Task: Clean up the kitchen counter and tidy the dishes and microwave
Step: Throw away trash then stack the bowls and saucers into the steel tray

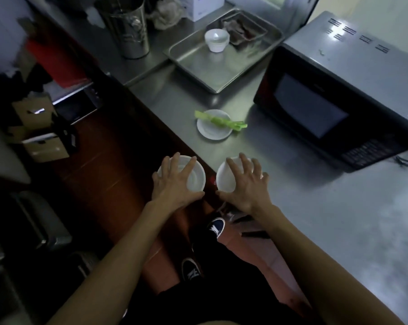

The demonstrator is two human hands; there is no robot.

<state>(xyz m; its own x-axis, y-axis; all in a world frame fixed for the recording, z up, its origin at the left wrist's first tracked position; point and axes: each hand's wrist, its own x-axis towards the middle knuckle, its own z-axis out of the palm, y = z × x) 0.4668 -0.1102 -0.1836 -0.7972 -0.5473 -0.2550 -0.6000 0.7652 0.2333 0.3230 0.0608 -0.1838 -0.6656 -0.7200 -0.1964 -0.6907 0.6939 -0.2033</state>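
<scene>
My left hand (172, 181) grips a white bowl (196, 178) from above, fingers spread over its rim, just off the counter's edge. My right hand (245, 184) grips a second white bowl (224, 179) the same way, over the counter's near edge. Farther along the steel counter (315, 207) lies a white saucer (212, 131) with a green plastic utensil (219, 120) across it. A black microwave (315, 109) with its door closed stands at the right. A steel tray (205, 64) at the back holds a white bowl (216, 39) and a small dark tray (245, 29).
A tall steel container (127, 26) and a crumpled cloth (167, 12) stand at the back left. Left of the counter, a red floor with cardboard boxes (43, 137) and dark bins. My feet in dark sneakers (215, 225) show below.
</scene>
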